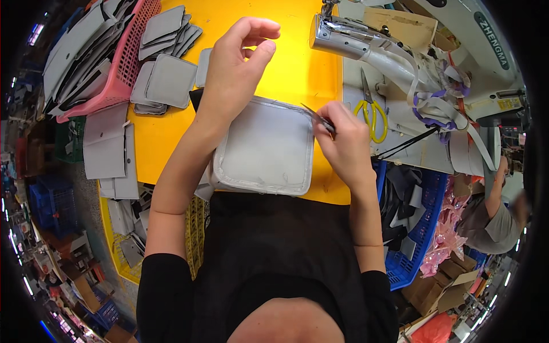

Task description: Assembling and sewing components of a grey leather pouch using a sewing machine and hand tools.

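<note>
A square, light grey sewn fabric piece [266,148] with rounded corners and a raised seam edge lies in front of me, near the table's front edge. My right hand [343,137] is closed around dark, pointed thread snips [320,119]. Their tip reaches the piece's upper right corner. Lifted over the far left part of the piece is my left hand [246,51], its fingers curled and a gap showing between thumb and fingertips. I see nothing in it. A black flap [196,98] sticks out by the left wrist, partly hidden by the arm.
Small grey panels [170,80] are stacked on the yellow tabletop [291,68], beside a pink basket [117,68] of grey pieces. Yellow-handled scissors [373,117] lie right, below a sewing machine arm [366,46]. A blue crate [420,246] and yellow crate [117,251] flank me. Another person [489,223] sits far right.
</note>
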{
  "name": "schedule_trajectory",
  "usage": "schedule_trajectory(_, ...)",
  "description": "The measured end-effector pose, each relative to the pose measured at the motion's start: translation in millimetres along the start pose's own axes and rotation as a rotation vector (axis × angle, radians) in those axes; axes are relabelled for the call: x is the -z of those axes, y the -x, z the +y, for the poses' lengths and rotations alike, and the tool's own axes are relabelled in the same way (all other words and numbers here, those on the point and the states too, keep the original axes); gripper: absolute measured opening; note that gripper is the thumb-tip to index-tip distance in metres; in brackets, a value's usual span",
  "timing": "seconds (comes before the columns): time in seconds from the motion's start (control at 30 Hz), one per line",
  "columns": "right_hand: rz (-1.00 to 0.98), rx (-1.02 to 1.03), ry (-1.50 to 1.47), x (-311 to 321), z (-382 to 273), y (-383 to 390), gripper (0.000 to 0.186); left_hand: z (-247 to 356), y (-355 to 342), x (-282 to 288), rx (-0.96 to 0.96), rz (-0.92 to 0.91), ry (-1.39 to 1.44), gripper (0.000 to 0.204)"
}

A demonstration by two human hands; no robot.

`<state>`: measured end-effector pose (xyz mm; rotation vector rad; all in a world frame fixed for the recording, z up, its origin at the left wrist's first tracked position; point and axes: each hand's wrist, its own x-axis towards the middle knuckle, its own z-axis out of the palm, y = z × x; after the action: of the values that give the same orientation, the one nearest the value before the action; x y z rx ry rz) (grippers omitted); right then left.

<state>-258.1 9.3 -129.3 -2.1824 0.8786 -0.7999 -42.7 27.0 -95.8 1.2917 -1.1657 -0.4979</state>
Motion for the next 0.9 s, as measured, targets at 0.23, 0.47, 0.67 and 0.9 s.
schedule_trajectory(0.23,-0.144,-0.332,-0.714,10,24,-9,0.009,-1,14,-9,0.063,-0.267,-0.203,0.013)
schedule_trajectory(0.47,0.141,-0.303,-0.566,-4,27,13,0.01,6,24,6,0.228,-0.697,-0.35,0.018)
schedule_trajectory(0.67,0.066,-0.094,-0.374,-11,24,33,0.013,3,23,15,0.232,-0.789,-0.277,0.019)
schedule_trajectory(0.9,-0.052,-0.054,-0.354,-8,28,29,0.011,1,24,15,0.255,-0.785,-0.254,0.018)
